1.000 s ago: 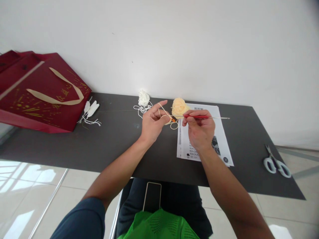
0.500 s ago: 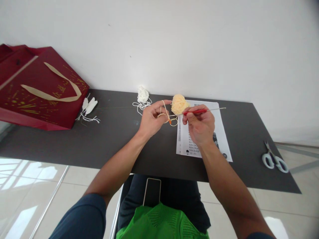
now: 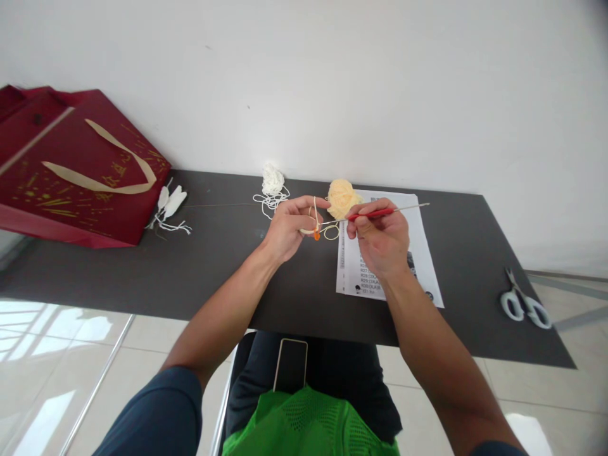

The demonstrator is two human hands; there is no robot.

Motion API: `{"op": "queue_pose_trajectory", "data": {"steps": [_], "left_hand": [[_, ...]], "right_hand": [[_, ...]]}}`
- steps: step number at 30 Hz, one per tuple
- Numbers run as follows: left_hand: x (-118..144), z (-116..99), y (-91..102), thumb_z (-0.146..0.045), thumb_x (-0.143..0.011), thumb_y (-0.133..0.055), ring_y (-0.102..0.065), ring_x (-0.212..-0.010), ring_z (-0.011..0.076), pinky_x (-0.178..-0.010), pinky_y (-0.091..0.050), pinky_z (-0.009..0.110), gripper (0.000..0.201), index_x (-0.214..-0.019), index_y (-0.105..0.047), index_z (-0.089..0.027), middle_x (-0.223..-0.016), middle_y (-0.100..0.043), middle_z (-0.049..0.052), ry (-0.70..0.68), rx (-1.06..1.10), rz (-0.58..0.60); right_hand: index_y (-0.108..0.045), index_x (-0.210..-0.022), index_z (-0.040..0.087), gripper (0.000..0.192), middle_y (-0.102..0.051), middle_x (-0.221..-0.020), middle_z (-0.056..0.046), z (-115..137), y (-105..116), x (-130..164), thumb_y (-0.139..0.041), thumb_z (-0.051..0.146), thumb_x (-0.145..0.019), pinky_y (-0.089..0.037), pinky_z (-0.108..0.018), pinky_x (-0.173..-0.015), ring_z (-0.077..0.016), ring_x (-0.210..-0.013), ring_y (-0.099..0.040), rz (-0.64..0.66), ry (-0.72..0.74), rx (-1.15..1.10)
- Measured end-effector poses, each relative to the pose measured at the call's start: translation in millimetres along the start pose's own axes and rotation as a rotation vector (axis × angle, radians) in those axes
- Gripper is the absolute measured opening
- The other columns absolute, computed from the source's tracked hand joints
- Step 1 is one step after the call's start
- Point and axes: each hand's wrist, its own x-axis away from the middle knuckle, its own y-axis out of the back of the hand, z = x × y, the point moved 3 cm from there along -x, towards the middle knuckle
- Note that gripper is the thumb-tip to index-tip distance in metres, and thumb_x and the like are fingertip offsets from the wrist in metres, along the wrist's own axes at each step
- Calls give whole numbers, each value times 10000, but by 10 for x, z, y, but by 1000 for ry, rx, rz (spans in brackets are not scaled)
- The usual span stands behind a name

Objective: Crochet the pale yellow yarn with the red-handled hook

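My right hand (image 3: pixel 382 237) grips a crochet hook (image 3: pixel 375 215) by its red handle, the thin metal tip pointing left toward my other hand. Pinched in my left hand (image 3: pixel 292 225) is a small piece of pale yellow crochet work (image 3: pixel 308 231), partly hidden by the fingers. Yarn runs up over the raised index finger. At the work hangs an orange stitch marker (image 3: pixel 316 235), close to the hook's tip. A yarn loop (image 3: pixel 331 232) dangles between the hands. Just behind them sits a ball of pale yellow yarn (image 3: pixel 341 197).
Printed sheets (image 3: pixel 354 272) lie beneath my right hand. White yarn (image 3: pixel 273 180) is heaped by the wall. Small white crocheted pieces (image 3: pixel 171 202) lie beside a dark red paper bag (image 3: pixel 85 171) at left. Scissors (image 3: pixel 522 304) rest at the right edge. A phone (image 3: pixel 291 364) is on my lap.
The orange marker and the work have shifted slightly left, closer to my left fingers. The yarn at my left index finger is drawn more upright. My right hand has barely moved.
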Motion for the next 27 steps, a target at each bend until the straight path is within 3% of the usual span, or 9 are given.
{"op": "queue_pose_trajectory", "data": {"steps": [5, 10, 15, 27], "left_hand": [[-4, 17, 4, -134, -652, -746, -576, -538, 103, -539, -453, 238, 278, -928, -760, -162, -654, -690, 6, -78, -7, 21], [9, 42, 0, -246, -695, -847, -654, -661, 121, -640, -510, 245, 203, -867, -767, -174, -753, -738, 18, -215, -161, -102], [18, 76, -32, -241, -718, -832, -671, -685, 119, -697, -541, 259, 271, -976, -774, -177, -808, -763, 18, -229, -214, -194], [45, 88, -92, -165, -710, -772, -617, -664, 90, -635, -490, 223, 588, -1288, -669, -205, -798, -692, -25, -252, -245, -277]], "right_hand": [[-661, -810, 235, 289, -748, -801, 37, -68, 24, -22, -918, 305, -699, -504, -188, -499, -61, -577, -613, -50, -184, -161], [-676, -771, 236, 283, -748, -809, 61, -206, -1, 4, -937, 264, -665, -581, -142, -554, -46, -630, -657, -157, -337, -326], [-713, -862, 227, 183, -779, -881, 47, -224, -122, 83, -868, 268, -773, -626, -105, -704, -34, -725, -719, -180, -289, -272], [-691, -902, 241, 197, -786, -881, 44, -288, -188, 126, -847, 295, -793, -639, -161, -731, -56, -719, -727, -195, -242, -232]]}}
